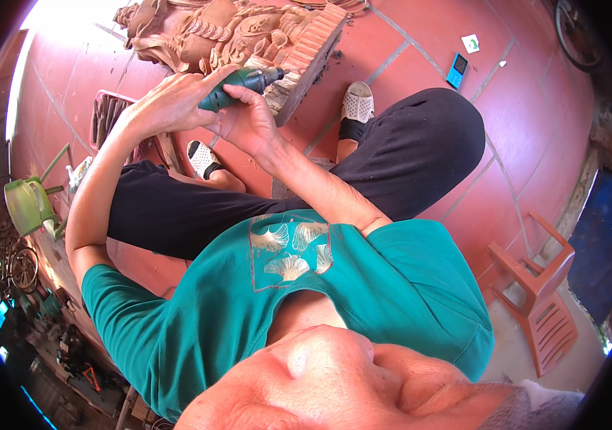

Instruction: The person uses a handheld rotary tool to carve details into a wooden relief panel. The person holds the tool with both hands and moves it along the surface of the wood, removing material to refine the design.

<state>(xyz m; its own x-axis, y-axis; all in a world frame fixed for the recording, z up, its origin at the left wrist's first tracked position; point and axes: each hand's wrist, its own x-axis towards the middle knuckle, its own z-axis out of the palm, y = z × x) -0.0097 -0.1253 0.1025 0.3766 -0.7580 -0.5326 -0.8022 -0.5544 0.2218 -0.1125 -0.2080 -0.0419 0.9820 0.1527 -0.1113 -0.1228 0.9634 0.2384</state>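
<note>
A dark green handheld rotary grinder (243,83) with a black nose lies across both my hands, its nose pointing right. My left hand (177,102) is closed round its rear part from the left. From below, my right hand (250,127) grips it too, thumb pressed along its side. Just beyond stands a reddish-brown wooden carving (249,34) in deep relief, with a ridged border along its right edge. The nose is close to the carving's near edge; I cannot tell whether the bit touches it.
A tray of chisel-like tools (107,115) lies left of my feet. A green plastic chair (28,204) is farther left. On the tiles at right are a blue phone (456,70) and a small white card (470,44). A brown plastic chair (541,287) lies lower right.
</note>
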